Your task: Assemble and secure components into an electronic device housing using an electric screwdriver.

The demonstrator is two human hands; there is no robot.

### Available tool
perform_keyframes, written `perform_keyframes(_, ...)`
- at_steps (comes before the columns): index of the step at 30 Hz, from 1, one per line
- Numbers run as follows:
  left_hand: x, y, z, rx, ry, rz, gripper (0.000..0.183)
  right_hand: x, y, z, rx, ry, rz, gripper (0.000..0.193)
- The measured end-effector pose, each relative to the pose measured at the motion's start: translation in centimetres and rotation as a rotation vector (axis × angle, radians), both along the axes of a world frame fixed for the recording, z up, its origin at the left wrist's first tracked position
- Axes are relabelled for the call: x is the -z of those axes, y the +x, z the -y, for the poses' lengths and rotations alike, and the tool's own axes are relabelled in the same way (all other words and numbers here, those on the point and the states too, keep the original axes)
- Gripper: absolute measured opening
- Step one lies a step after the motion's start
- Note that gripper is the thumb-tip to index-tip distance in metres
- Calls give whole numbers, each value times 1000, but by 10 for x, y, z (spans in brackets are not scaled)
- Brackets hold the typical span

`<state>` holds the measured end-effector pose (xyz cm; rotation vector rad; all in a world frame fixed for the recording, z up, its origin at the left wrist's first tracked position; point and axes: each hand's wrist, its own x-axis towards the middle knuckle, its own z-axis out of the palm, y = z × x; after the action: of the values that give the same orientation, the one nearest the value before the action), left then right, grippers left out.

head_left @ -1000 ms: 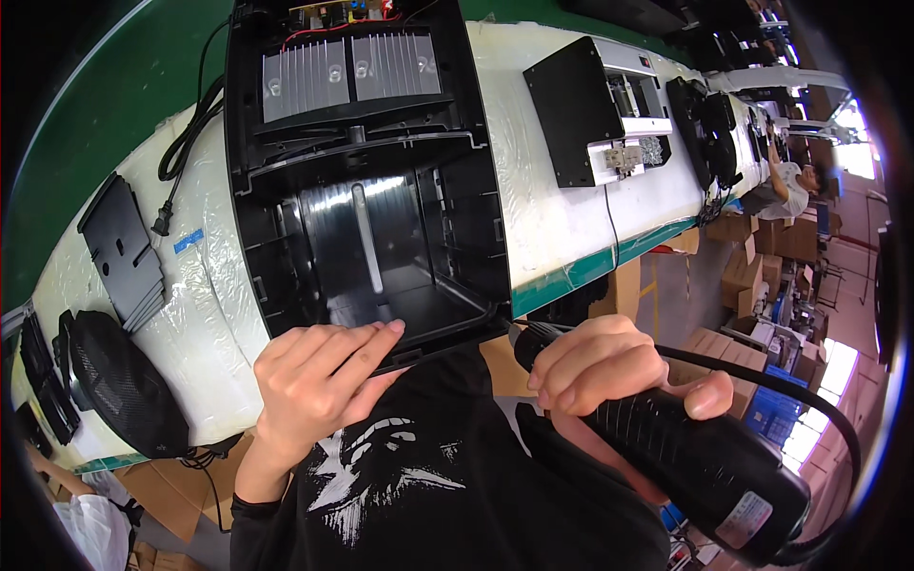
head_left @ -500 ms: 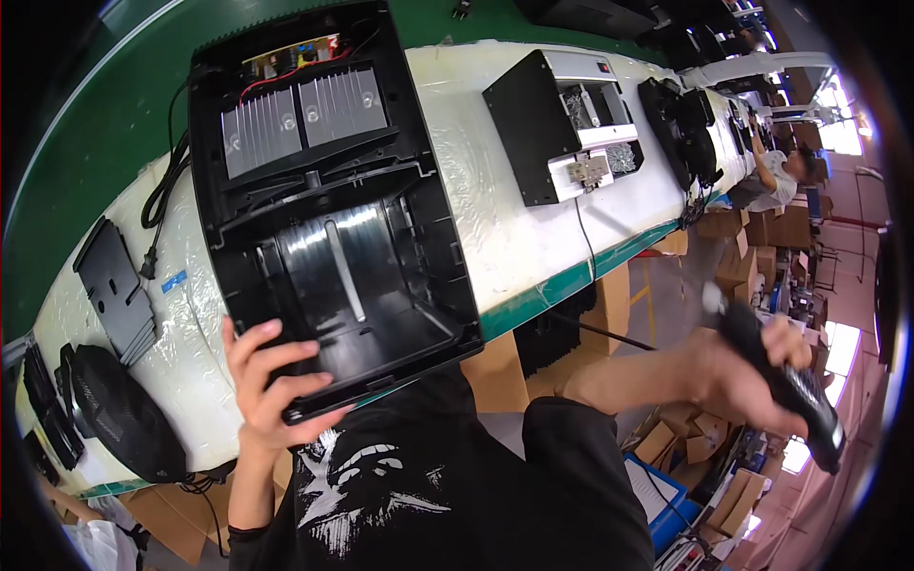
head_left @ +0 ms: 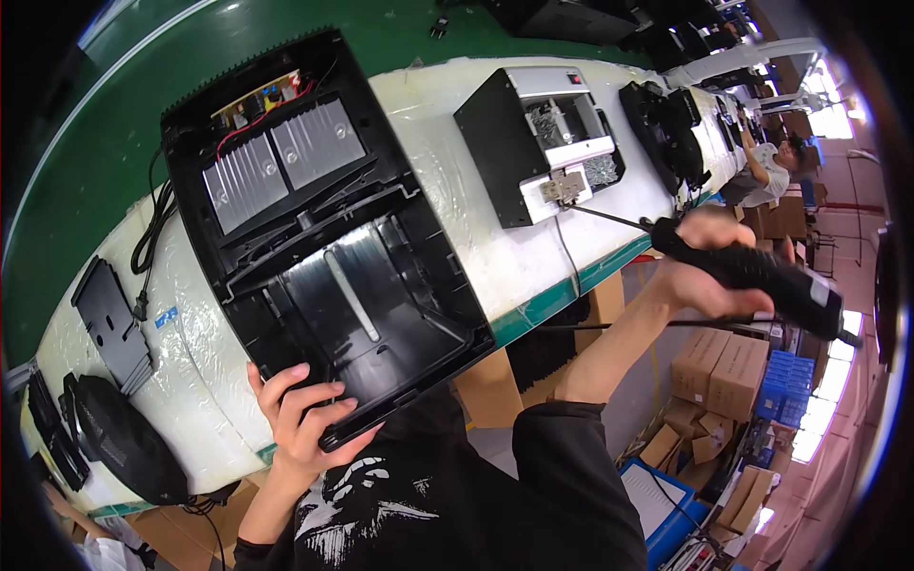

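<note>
Blk housing (head_left: 457, 297), open side up, sits askew on the white-topped bench (head_left: 433, 157) right in front of the person, its near end overhanging the bench edge next to the blk shirt (head_left: 457, 476). L hand (head_left: 307, 430) is half curled on the housing's near L corner: fingers a bit spread over the rim, thumb on the outer side, so it's got hold there. R hand (head_left: 706, 276), blurred, is out to the R, wrapped round a blk power driver (head_left: 766, 278); driver lies approx. level, long thin bit pointing L to the metal block (head_left: 564, 187) on the front of the blk/silver screw dispenser (head_left: 490, 157); can't tell if tip touches. Loose screws (head_left: 600, 171) are heaped in the dispenser's tray. In the housing's far half: 2 finned silver heat sinks (head_left: 324, 143), w/ a sm. circuit board (head_left: 255, 103) and red wire behind. L of housing: coiled blk cord (head_left: 143, 249) w/ plug, bit of blue tape (head_left: 167, 317), flat blk plates (head_left: 116, 319) and a rounded blk mesh cover (head_left: 129, 443). Co-worker (head_left: 769, 176) in a lt. shirt is further down the bench; cartons (head_left: 719, 366) stacked on the R, next to blue bins (head_left: 786, 385).
</note>
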<state>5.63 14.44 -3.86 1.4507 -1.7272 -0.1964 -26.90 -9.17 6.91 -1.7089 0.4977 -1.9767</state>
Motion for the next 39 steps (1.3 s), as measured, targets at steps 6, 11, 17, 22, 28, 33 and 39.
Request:
perform_keyframes(6, 2, 2, -1, -16, -12, -27, 28, -20, 46, 64, 45, 417, 69, 61)
perform_keyframes(11, 10, 15, -2, 71, -52, -65, 35, -35, 80, 88, 205, 317, -246, 41)
perform_keyframes(17, 36, 10, -2, 32, -157, -119, 42, -21, 49, 53, 131, 464, -181, 44)
perform_keyframes(22, 45, 14, -2, 47, -264, -151, 40, -115, 51, -65, -686, 510, 44, 62)
perform_keyframes(28, 48, 16, 5, 66, -323, -130, 33, -104, 138, -133, -901, -59, 96, 19)
perform_keyframes(33, 41, 15, 3, 67, -252, -120, 35, -80, 195, -152, -1233, -226, 290, 17)
perform_keyframes(39, 40, 16, 0, 71, -226, -158, 36, -59, 189, -147, -1266, -121, 39, 5)
